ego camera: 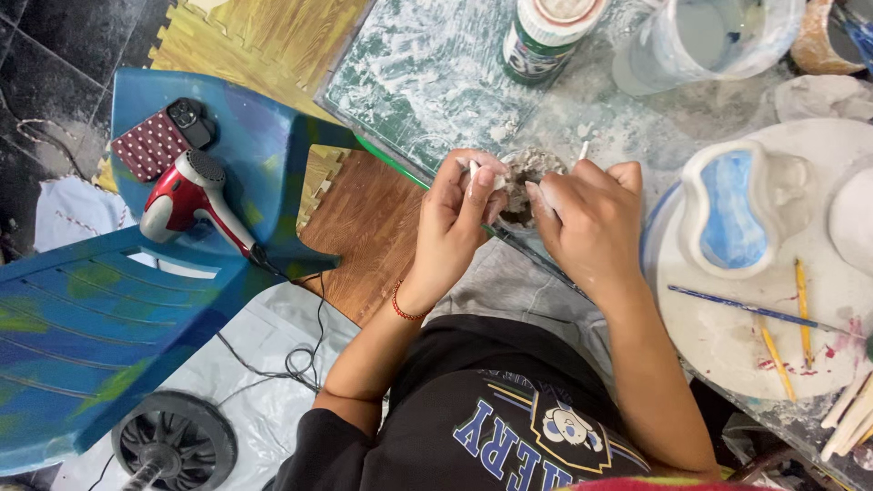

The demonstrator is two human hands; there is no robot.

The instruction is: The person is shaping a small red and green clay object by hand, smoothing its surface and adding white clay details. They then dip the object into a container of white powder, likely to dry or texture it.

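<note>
Together, both hands met at the near edge of the clay-smeared table (436,82), cupped around a small lump of grey clay (526,182). The left hand (459,218) curled its fingers (480,186) tightly against the lump's left side, with a red thread bracelet (405,307) at the wrist. The right hand (591,218) pressed in from the right, fingers bent and closed on the clay, and a thin white stick (583,150) poked up just above its knuckles.

To the right lay a round white board (727,336) carrying a white clay dish painted blue inside (732,209), a blue-handled brush (755,309) and yellow brushes (802,309). Beyond the hands stood a green bottle with a white cap (546,32) and a clear plastic jug (705,41). Well to the left, a blue plastic chair (118,309) held a red hair dryer (186,195) and a phone in a red dotted case (159,141).
</note>
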